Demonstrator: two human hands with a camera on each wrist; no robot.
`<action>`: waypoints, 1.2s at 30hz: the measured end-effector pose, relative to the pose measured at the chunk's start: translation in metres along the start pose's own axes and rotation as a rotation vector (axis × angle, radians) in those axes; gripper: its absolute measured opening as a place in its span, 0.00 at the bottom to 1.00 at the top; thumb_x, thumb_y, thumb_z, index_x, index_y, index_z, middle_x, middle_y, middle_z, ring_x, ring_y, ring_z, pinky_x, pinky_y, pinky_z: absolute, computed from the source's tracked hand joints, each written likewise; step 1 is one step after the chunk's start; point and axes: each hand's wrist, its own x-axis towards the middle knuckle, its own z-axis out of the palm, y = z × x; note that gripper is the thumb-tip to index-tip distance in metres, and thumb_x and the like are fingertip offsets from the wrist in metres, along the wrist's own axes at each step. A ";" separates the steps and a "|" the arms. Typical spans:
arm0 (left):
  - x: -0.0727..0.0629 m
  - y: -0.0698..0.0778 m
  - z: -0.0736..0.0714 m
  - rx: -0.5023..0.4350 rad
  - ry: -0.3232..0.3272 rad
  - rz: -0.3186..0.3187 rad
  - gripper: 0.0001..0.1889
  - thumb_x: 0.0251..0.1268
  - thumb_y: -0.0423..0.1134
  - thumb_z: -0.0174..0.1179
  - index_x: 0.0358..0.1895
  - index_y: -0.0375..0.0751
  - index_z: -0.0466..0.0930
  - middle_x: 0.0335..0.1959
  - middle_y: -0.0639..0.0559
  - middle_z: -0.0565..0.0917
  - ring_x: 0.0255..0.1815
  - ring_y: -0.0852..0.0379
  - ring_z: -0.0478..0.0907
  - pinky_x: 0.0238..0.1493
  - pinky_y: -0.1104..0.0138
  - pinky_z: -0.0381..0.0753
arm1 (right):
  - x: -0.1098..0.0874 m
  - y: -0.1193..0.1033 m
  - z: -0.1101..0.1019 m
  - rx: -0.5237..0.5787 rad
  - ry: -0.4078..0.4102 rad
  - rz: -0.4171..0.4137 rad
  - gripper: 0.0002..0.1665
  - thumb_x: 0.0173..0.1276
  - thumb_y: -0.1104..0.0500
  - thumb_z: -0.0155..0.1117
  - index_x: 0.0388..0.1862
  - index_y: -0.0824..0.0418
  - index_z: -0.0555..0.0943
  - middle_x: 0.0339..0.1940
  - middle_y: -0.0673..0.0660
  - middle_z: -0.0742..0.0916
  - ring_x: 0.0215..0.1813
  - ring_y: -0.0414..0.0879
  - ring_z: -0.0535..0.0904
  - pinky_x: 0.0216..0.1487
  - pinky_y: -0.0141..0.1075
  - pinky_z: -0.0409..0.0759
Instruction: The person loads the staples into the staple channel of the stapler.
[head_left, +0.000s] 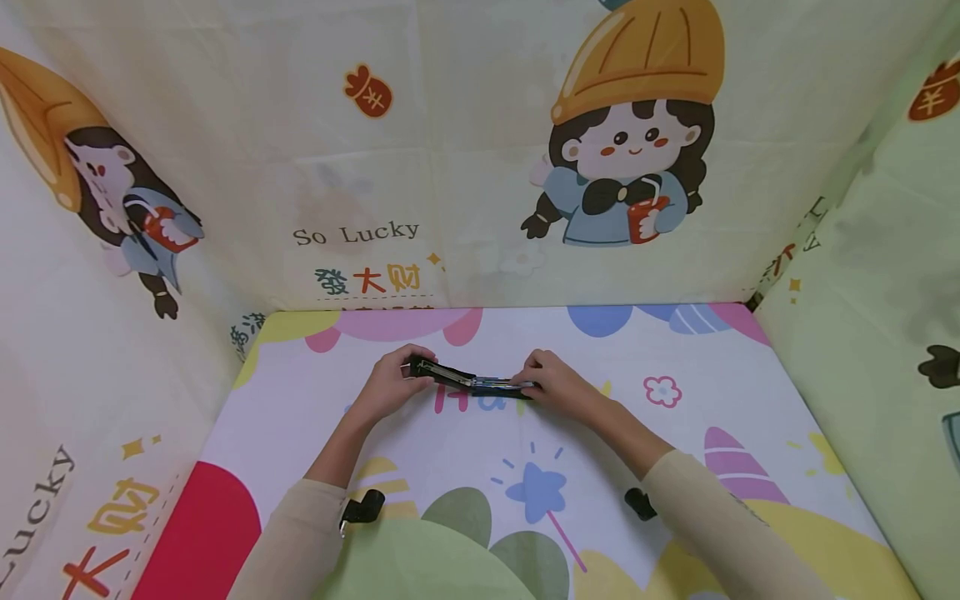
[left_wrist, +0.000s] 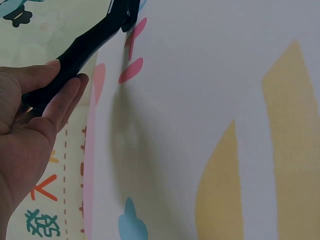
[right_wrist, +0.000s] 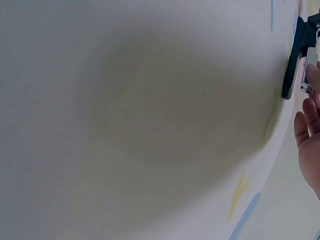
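A black stapler [head_left: 450, 377] with a silver metal channel is swung wide open just above the table, its two halves almost in line. My left hand [head_left: 387, 383] grips its left end, thumb on one side and fingers on the other, as the left wrist view shows on the black arm [left_wrist: 82, 52]. At the other end, my right hand [head_left: 558, 385] pinches the stapler near the metal part. The right wrist view catches only part of this hand [right_wrist: 311, 150], its thumb at the metal piece beside the black base [right_wrist: 294, 62]; the rest is cut off by the frame edge.
The table [head_left: 600, 433] has a printed white cover with coloured shapes. Patterned cloth walls [head_left: 480, 167] stand at the back and both sides. Black wrist devices [head_left: 365, 507] sit at both sleeves.
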 end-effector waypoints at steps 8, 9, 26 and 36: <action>0.000 0.000 0.001 -0.002 0.001 0.010 0.19 0.65 0.26 0.68 0.58 0.40 0.80 0.61 0.39 0.81 0.56 0.42 0.83 0.57 0.58 0.87 | -0.005 0.003 0.000 0.004 0.010 -0.018 0.16 0.63 0.68 0.75 0.49 0.56 0.91 0.42 0.55 0.82 0.44 0.47 0.74 0.46 0.39 0.77; 0.000 0.000 0.001 -0.001 0.000 0.009 0.20 0.65 0.26 0.68 0.59 0.40 0.80 0.61 0.39 0.81 0.56 0.42 0.83 0.57 0.57 0.86 | -0.005 0.003 0.000 0.005 0.008 -0.015 0.16 0.63 0.68 0.75 0.49 0.56 0.91 0.42 0.55 0.82 0.44 0.47 0.74 0.46 0.39 0.77; -0.002 0.000 0.000 0.002 0.002 0.007 0.20 0.65 0.26 0.68 0.59 0.40 0.80 0.61 0.38 0.81 0.57 0.41 0.83 0.57 0.56 0.86 | -0.014 -0.001 -0.005 0.098 -0.009 0.109 0.15 0.68 0.63 0.73 0.53 0.53 0.90 0.52 0.55 0.84 0.54 0.49 0.78 0.54 0.44 0.79; -0.002 0.001 0.000 0.031 0.004 0.002 0.20 0.65 0.26 0.68 0.59 0.41 0.80 0.61 0.39 0.81 0.56 0.41 0.83 0.57 0.56 0.87 | -0.021 0.005 -0.009 0.138 0.051 0.152 0.20 0.65 0.59 0.76 0.56 0.57 0.88 0.53 0.57 0.86 0.56 0.53 0.80 0.57 0.50 0.81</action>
